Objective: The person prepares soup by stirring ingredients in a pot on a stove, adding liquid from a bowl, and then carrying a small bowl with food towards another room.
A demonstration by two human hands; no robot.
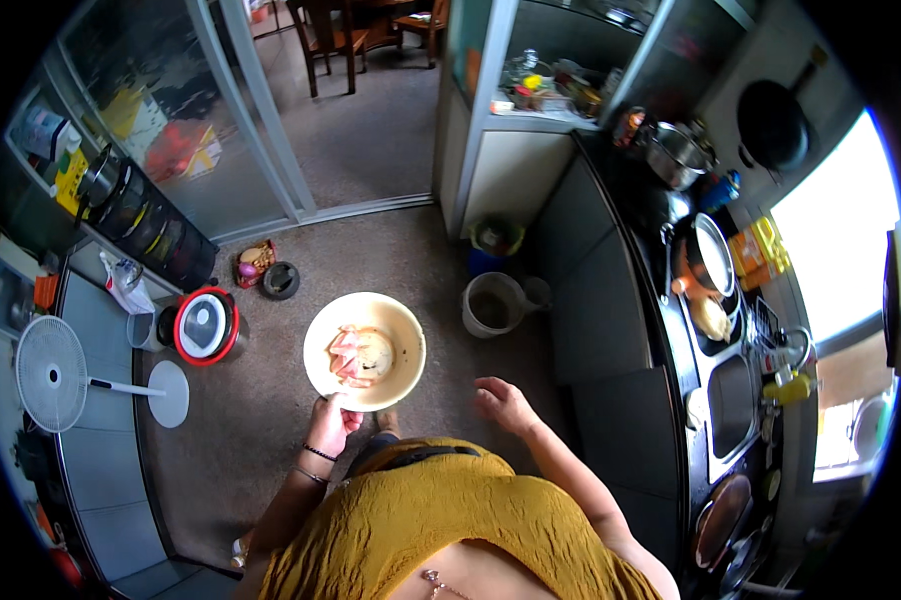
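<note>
My left hand grips the near rim of a pale yellow plastic basin, held in front of my body above the floor. Pieces of raw pink meat lie inside, left of the middle, with small dark specks on the basin's bottom beside them. My right hand hangs in the air to the right of the basin, away from it, with the fingers loosely bent and nothing seen in it.
A white bucket stands by the right-hand cabinets. The counter there bears a metal sink and pans. At left are a white fan, a red-rimmed container and a small dark pot. A doorway opens ahead.
</note>
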